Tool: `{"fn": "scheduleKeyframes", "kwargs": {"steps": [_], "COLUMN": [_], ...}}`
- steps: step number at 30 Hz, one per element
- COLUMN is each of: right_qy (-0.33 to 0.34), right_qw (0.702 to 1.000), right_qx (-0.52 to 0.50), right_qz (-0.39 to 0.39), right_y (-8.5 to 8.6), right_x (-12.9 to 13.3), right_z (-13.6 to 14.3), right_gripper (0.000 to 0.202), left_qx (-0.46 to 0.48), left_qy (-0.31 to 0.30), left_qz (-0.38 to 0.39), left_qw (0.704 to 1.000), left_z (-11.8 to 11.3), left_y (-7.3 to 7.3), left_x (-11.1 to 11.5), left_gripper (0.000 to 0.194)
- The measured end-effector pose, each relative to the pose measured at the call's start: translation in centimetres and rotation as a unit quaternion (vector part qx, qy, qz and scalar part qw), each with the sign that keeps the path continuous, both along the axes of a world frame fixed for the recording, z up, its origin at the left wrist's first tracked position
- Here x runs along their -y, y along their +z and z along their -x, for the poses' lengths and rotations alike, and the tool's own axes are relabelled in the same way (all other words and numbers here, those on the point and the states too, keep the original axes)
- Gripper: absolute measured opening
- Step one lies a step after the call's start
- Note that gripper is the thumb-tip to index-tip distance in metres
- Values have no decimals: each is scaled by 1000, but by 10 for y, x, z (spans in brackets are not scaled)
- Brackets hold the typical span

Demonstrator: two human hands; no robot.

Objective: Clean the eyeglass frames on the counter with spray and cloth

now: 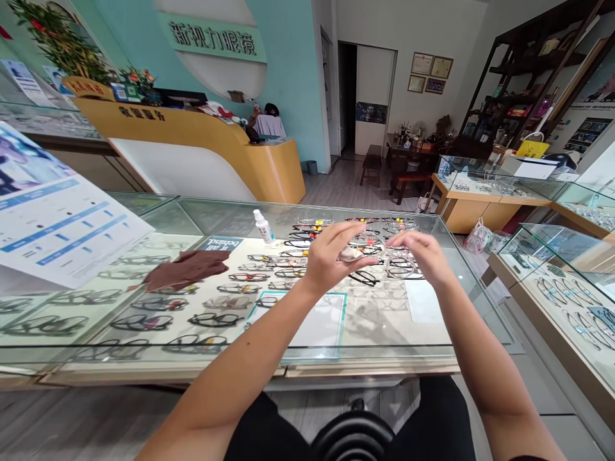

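My left hand is raised over the glass counter, thumb and fingers closed on a small whitish crumpled cloth. To its right, my right hand has its fingers bent toward the left hand. Between the hands is a pair of clear eyeglasses, its thin outline hard to separate from the frames displayed below. My right fingertips appear to grip its near side. Behind the left hand a white spray bottle stands upright on the counter. Farther left lies a spread brown cloth.
The glass display counter holds rows of eyeglasses, with a teal-edged white sheet in front of me. A desk calendar stands at the left. More glass cases are on the right. A yellow reception desk is beyond.
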State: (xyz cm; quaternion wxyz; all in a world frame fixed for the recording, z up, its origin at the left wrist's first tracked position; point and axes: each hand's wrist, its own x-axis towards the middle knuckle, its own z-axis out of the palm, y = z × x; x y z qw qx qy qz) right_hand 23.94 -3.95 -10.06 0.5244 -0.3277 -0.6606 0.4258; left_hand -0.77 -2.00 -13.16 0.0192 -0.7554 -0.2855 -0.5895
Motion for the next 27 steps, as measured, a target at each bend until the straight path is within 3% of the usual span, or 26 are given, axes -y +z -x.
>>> {"fn": "scheduleKeyframes", "kwargs": {"steps": [1,3,5,6,8,11,13,16,19,27], "right_qy": [-86,-266,-368,-382,-345,-196,-120,-46,-18,-20], "right_qw": [995,951,910,907,933,963,944,914,896,871], "right_qx": [-41,-130,-167,-154,-71,153,281,382,427,483], "right_qz": [-41,-91,-89,-82,-74,-100,-125,-128,-118,-85], "right_y": [0,1,0,-2,-9,-27,-42,-60,-66,-62], "right_x": [-4,-12,-19,-20,-19,-11,-5,1,2,3], "right_z": [-5,-16,-22,-22,-12,18,38,58,64,64], "right_gripper": [33,30,31,30,28,18,13,18,23,27], "left_qx": [23,75,122,138,155,163,168,169,149,117], "left_qy": [20,78,135,154,171,170,170,170,181,192], "left_qz": [-1,-9,-22,-29,-38,-33,-18,-13,-14,-63], "left_qw": [1000,994,983,978,972,971,971,971,972,972], "left_z": [2,8,13,16,19,19,18,15,13,12], "left_y": [1,4,6,7,7,5,3,2,2,0], "left_x": [-1,-4,-9,-12,-17,-22,-22,-21,-20,-21], "left_gripper": [70,72,74,73,71,67,67,68,69,66]}}
